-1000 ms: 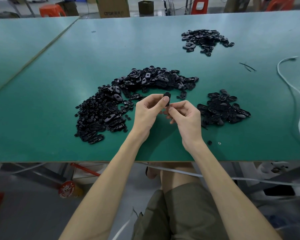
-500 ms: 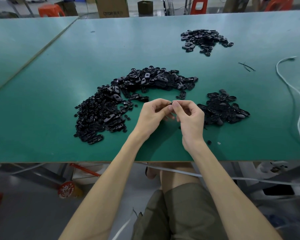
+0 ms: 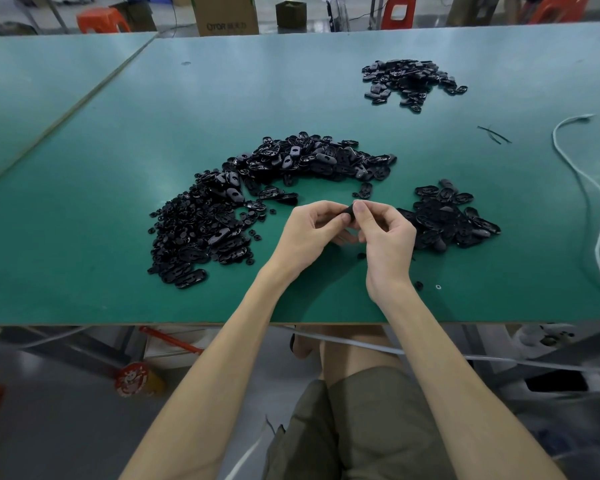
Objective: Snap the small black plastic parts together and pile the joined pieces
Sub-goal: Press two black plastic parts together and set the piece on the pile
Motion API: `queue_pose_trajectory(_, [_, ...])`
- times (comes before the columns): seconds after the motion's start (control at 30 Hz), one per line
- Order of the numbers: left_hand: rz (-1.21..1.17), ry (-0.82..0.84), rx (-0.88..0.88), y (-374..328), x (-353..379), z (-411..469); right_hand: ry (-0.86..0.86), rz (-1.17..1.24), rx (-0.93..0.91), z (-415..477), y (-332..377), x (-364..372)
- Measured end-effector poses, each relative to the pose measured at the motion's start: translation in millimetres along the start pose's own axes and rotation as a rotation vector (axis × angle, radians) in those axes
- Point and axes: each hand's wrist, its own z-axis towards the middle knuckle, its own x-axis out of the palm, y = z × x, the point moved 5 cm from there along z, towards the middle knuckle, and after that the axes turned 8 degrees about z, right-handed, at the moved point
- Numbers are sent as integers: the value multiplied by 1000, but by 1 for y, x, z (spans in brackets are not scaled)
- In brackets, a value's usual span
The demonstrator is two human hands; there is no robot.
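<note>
My left hand (image 3: 307, 233) and my right hand (image 3: 387, 237) meet over the green table (image 3: 118, 168), both pinching one small black plastic part (image 3: 348, 213) between thumbs and fingertips. Most of that part is hidden by my fingers. A large curved heap of loose black parts (image 3: 257, 188) lies to the left and behind my hands. A smaller pile of black parts (image 3: 447, 216) sits just right of my right hand. Another pile (image 3: 409, 81) lies far back on the right.
A white cable (image 3: 596, 188) snakes along the table's right side. Two stray small bits (image 3: 419, 285) lie near the front edge by my right wrist, with a tiny ring (image 3: 438, 287) beside them. Cardboard boxes (image 3: 226, 15) and red stools stand behind the table.
The part stood upright above my fingertips a second ago. My hands then closed together over it and now press it between the thumbs, slightly lower and turned.
</note>
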Motion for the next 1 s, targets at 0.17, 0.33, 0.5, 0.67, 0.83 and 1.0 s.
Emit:
queue_pose_trajectory(0.17, [-9,-1,4,0,-1,0,0,1,14,0,0,0])
queue_pose_trajectory(0.33, [-1,-17,-3,1,-1,0,16,-2,14,0,-1,0])
queue_pose_trajectory(0.5, [18,-26,-28,2,-1,1,26,-9,10,1,-2,0])
queue_pose_trajectory(0.67, [64,-72,-49,1,-3,0,59,-29,19,0,-4,3])
queue_pose_trajectory(0.83, [88,-90,-48,-1,-3,-1,73,-56,42,2,-7,4])
queue_pose_trajectory(1.0, [94,-107,-35,-2,-3,-1,71,-59,39,1,-7,5])
